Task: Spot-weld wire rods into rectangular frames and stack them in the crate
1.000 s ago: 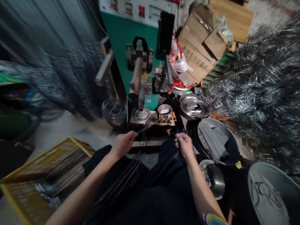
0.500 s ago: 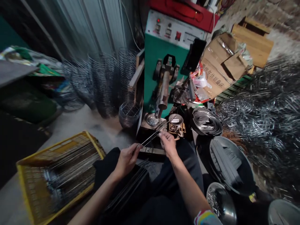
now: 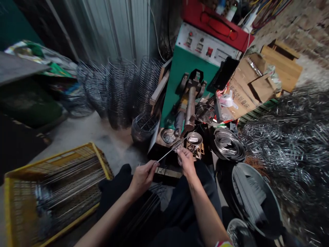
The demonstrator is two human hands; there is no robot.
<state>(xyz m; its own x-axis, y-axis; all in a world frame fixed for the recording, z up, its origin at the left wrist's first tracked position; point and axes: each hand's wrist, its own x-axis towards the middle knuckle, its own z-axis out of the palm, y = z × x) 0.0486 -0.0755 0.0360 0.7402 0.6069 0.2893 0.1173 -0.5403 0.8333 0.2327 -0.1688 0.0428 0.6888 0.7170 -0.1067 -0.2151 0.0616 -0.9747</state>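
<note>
My left hand (image 3: 143,175) is closed around the near end of a thin metal rod (image 3: 167,155). The rod slants up and away to the right, its far end just below the electrode arms (image 3: 189,108) of a green machine (image 3: 171,106). Close to the rod's far half, the fingers of my right hand (image 3: 187,162) are pinched together; what they hold is too small to make out. Just beyond the hands sit a round dish of small metal pieces (image 3: 169,136) and a small bowl (image 3: 194,138) with a pale block inside.
A yellow crate (image 3: 59,161) of wire parts stands at left. Behind it are stacks of wire rings (image 3: 122,92). At right lie a coil of metal strip (image 3: 228,145), a basin (image 3: 276,212) of flat strips, a cardboard box (image 3: 244,85) and a heap of bent wire (image 3: 290,137).
The view has shifted, so the machine sits further right and lower. The rod's far end has come nearer the electrodes. Both hands keep their closed grip.
</note>
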